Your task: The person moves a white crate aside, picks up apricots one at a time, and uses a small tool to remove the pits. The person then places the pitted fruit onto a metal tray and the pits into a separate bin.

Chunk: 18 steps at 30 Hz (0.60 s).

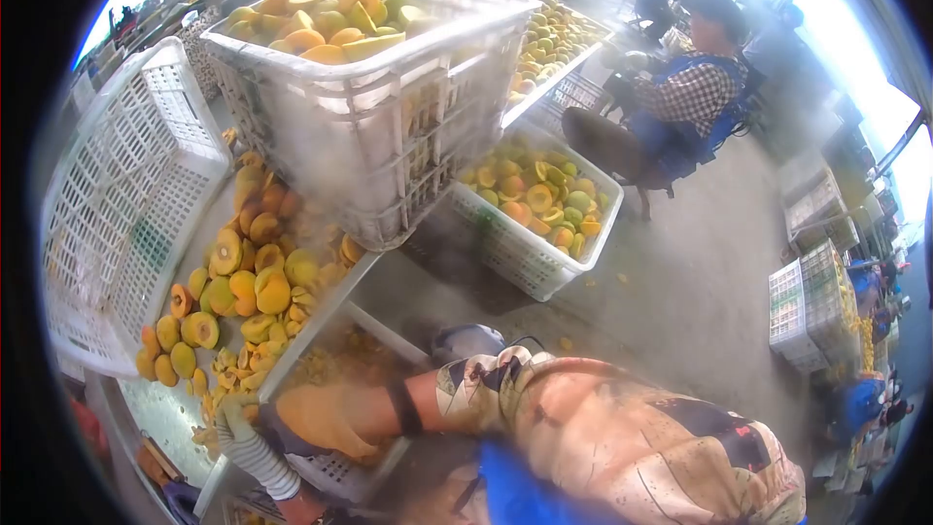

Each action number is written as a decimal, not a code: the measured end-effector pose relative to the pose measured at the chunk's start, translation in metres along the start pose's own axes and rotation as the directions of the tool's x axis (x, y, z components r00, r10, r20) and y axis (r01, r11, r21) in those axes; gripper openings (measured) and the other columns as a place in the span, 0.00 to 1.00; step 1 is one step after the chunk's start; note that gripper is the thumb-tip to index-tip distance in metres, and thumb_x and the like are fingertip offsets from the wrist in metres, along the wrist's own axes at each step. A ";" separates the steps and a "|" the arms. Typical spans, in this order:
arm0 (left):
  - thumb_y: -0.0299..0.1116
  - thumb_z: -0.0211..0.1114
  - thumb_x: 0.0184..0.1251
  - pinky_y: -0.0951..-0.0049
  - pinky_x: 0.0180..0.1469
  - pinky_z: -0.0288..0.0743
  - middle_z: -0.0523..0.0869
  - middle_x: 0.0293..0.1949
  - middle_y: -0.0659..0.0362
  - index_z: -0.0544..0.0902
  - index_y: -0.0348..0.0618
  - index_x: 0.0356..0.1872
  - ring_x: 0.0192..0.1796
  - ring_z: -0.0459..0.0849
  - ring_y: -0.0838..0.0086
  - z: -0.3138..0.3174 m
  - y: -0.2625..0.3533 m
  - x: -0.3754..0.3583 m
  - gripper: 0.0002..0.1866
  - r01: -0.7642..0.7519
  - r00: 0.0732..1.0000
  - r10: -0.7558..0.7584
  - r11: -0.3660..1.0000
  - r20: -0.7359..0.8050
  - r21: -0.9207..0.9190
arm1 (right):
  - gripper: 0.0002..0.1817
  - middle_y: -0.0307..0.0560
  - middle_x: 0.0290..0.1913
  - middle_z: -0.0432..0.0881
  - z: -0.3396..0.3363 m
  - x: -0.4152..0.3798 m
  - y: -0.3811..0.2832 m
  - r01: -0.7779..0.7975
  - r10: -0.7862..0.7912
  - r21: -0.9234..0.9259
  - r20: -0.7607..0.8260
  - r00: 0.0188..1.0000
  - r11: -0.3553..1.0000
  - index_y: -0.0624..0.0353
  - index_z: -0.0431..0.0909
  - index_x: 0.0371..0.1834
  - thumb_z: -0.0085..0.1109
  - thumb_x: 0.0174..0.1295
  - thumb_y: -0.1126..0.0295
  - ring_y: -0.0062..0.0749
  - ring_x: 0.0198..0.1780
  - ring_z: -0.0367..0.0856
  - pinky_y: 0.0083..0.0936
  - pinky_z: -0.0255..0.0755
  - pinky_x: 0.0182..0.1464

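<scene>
My left hand (248, 442), in a pale striped glove, is at the near edge of the metal table (160, 413), its fingers curled beside small yellow fruit scraps (238, 369). What its fingers hold is hidden. My right arm reaches in from the right in a patterned sleeve with a dark band. The right hand (284, 431) sits close beside the left, its fingers hidden behind a tan cuff (335, 418). Beyond both hands lies a heap of halved yellow-green peaches (258, 287), several with brown centres showing.
A tall white crate (364, 126) of halves stands on the table's far side. An emptied white crate (121, 204) leans at left. Another full crate (544, 258) is on the floor. A seated person (690, 102) works beside a fruit-covered table (554, 44). Stacked crates (812, 301) stand right.
</scene>
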<state>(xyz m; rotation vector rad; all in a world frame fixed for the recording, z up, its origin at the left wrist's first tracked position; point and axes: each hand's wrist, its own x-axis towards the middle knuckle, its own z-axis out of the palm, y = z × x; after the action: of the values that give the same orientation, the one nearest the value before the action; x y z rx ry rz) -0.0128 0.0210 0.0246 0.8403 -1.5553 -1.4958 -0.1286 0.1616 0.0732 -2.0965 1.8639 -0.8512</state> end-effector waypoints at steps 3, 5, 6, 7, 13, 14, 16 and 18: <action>0.39 0.54 0.73 0.78 0.35 0.66 0.81 0.27 0.62 0.82 0.38 0.27 0.28 0.74 0.79 -0.001 0.008 -0.004 0.18 -0.054 0.998 0.054 0.999 -0.015 0.002 | 0.13 0.46 0.33 0.83 -0.004 -0.002 0.007 -0.271 0.215 0.651 0.167 0.962 0.709 0.61 0.78 0.36 0.64 0.52 0.63 0.30 0.34 0.82 0.29 0.74 0.34; 0.41 0.53 0.74 0.79 0.33 0.65 0.80 0.26 0.63 0.82 0.39 0.28 0.27 0.73 0.80 -0.006 0.008 -0.005 0.19 -0.161 0.987 0.162 0.985 -0.014 0.060 | 0.12 0.47 0.34 0.83 -0.001 0.003 0.017 -0.368 0.148 0.840 0.337 0.930 0.399 0.61 0.78 0.36 0.62 0.53 0.64 0.29 0.34 0.82 0.28 0.73 0.32; 0.41 0.53 0.74 0.79 0.33 0.65 0.80 0.26 0.63 0.82 0.39 0.28 0.27 0.73 0.80 -0.005 0.006 -0.007 0.19 -0.156 0.987 0.157 0.986 -0.015 0.062 | 0.11 0.47 0.36 0.83 0.000 0.004 0.021 -0.465 0.022 0.884 0.465 0.885 0.040 0.61 0.77 0.36 0.61 0.55 0.65 0.27 0.33 0.82 0.27 0.73 0.30; 0.42 0.54 0.74 0.79 0.33 0.65 0.80 0.26 0.62 0.82 0.39 0.28 0.27 0.73 0.80 -0.001 0.010 -0.011 0.19 -0.177 0.984 0.178 0.982 -0.004 0.062 | 0.11 0.47 0.36 0.83 -0.004 0.004 0.018 -0.467 0.021 0.883 0.467 0.884 0.034 0.61 0.77 0.36 0.61 0.55 0.65 0.27 0.33 0.82 0.27 0.73 0.30; 0.45 0.56 0.73 0.80 0.32 0.63 0.78 0.24 0.63 0.82 0.38 0.29 0.27 0.72 0.81 0.001 0.006 -0.002 0.20 0.010 1.000 -0.010 1.000 -0.022 -0.013 | 0.14 0.49 0.41 0.83 -0.058 0.004 -0.021 -0.359 0.215 0.399 0.362 0.907 0.844 0.61 0.77 0.39 0.66 0.50 0.68 0.43 0.40 0.84 0.31 0.78 0.37; 0.45 0.57 0.73 0.80 0.32 0.63 0.78 0.23 0.63 0.82 0.39 0.28 0.27 0.72 0.81 -0.001 0.008 -0.002 0.20 0.047 0.999 -0.048 0.998 -0.017 -0.035 | 0.16 0.50 0.42 0.83 -0.064 0.004 -0.025 -0.317 0.219 0.271 0.337 0.916 0.909 0.61 0.77 0.39 0.67 0.48 0.68 0.46 0.43 0.84 0.33 0.79 0.40; 0.46 0.57 0.73 0.80 0.32 0.63 0.77 0.23 0.64 0.82 0.39 0.28 0.28 0.72 0.81 0.001 0.013 0.000 0.20 0.095 0.995 -0.096 0.995 -0.022 -0.043 | 0.18 0.51 0.44 0.83 -0.058 0.001 -0.026 -0.269 0.210 0.153 0.321 0.924 0.951 0.61 0.78 0.40 0.68 0.47 0.67 0.49 0.46 0.84 0.34 0.80 0.42; 0.43 0.56 0.74 0.81 0.34 0.66 0.78 0.25 0.63 0.83 0.40 0.30 0.28 0.73 0.82 -0.001 0.015 0.000 0.18 0.210 0.975 -0.218 0.967 -0.044 -0.142 | 0.11 0.56 0.31 0.85 -0.031 -0.006 -0.015 -0.084 0.108 0.172 -0.133 0.985 0.982 0.56 0.83 0.37 0.61 0.55 0.63 0.52 0.34 0.85 0.42 0.77 0.38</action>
<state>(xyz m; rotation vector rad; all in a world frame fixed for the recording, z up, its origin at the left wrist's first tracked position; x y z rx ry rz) -0.0106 0.0220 0.0392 0.9881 -1.3350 -1.6946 -0.1331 0.1767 0.1045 -1.8758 1.8736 -1.1159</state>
